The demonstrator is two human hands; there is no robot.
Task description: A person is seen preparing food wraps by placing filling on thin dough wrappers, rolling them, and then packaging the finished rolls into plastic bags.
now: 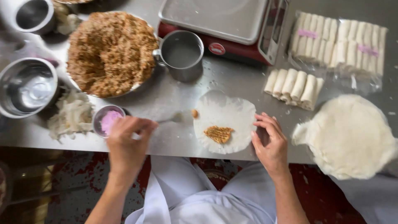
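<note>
Viewing from above, we note the round wrapper (226, 120) lying flat near the front edge of the bench (174, 137), a small filling patch (218, 134) on it. Our right hand (270, 141) rests at its right rim, grip loose, fingers spread, holding nothing. Our left hand (126, 143), knuckles up, closes its grip on a spoon (174, 119) pointing toward the wrapper; bare steel lies between. A pink-filled cup (108, 120) sits just left.
</note>
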